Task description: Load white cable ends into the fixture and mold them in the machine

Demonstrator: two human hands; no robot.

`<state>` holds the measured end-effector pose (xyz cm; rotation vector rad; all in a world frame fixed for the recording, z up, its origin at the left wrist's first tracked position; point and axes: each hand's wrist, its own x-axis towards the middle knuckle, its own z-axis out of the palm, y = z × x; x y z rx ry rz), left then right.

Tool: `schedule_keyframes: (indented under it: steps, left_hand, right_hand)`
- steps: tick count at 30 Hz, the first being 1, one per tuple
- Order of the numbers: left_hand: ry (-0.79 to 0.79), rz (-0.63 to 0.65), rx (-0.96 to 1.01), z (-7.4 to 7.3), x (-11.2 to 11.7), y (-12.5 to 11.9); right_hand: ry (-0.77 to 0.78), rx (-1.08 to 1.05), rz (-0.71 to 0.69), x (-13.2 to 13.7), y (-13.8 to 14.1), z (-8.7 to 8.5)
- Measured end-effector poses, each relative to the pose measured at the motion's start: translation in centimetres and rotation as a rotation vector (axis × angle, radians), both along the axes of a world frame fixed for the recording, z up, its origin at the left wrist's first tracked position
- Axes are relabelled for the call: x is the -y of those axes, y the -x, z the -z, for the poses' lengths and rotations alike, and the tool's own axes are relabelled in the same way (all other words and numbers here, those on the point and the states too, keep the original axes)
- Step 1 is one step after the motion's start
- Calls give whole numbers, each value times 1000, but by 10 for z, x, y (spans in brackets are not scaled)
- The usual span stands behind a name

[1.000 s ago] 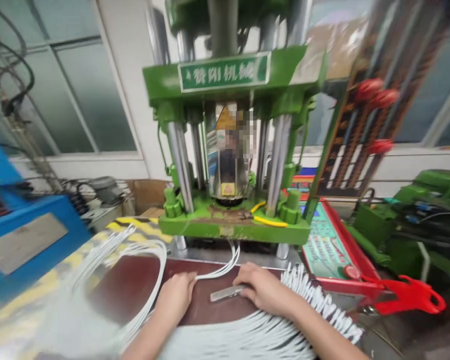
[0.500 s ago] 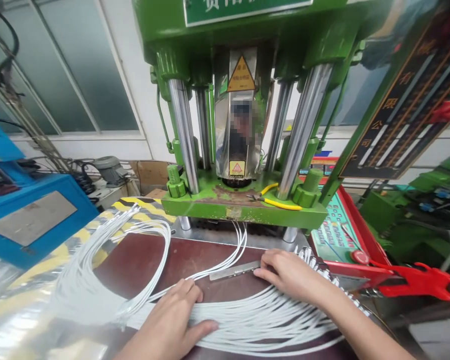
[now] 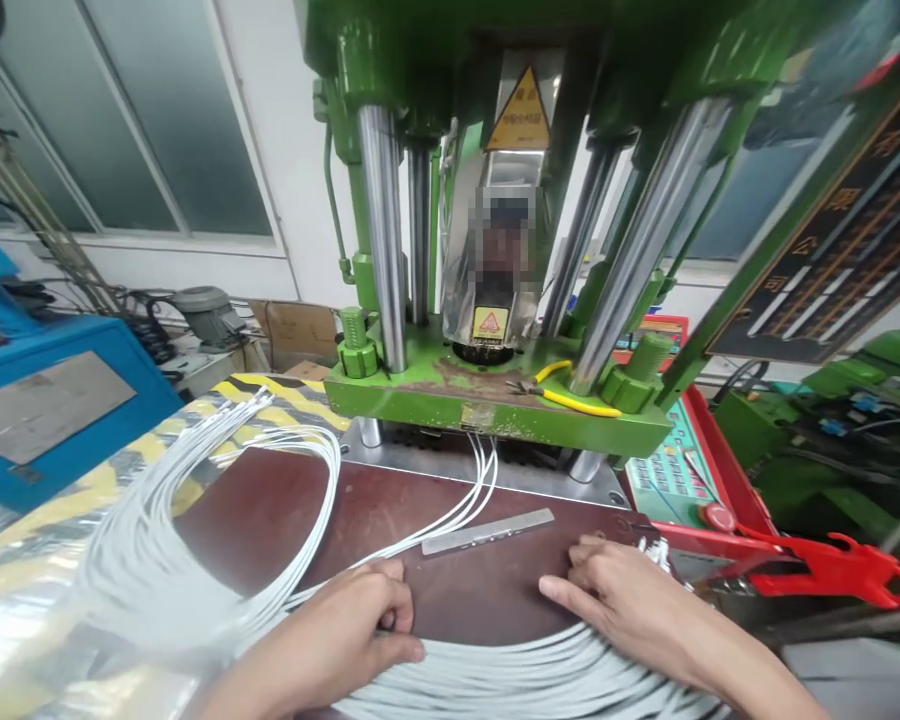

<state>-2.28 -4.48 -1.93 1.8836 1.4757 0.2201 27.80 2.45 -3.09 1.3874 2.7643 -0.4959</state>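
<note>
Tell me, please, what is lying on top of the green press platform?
On the green press platform lie yellow-handled pliers, beside the shiny central cylinder. Steel columns rise from it. What lies behind the cylinder is hidden.

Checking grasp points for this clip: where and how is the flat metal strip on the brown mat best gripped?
Grip the metal strip by its right end, coming from above on the right hand side. It lies flat and thin on the brown mat, apart from both hands, so pinch its long edges; the white cables crowd its left end.
</note>
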Motion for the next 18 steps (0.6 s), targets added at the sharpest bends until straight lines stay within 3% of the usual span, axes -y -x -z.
schedule_keyframes:
  steps: [5, 11, 15, 18]
  left_hand:
    - [98, -69, 95, -6, -5, 7]
    - [326, -151, 518, -4, -21, 20]
    - [317, -216, 654, 0, -23, 25]
    - [301, -240, 673, 1, -21, 26]
  right_hand:
    - [156, -96, -50, -1, 21, -11]
    - [290, -201, -81, 2, 43, -25]
    - [325, -211, -67, -2, 41, -31]
    - [313, -131, -71, -2, 37, -26]
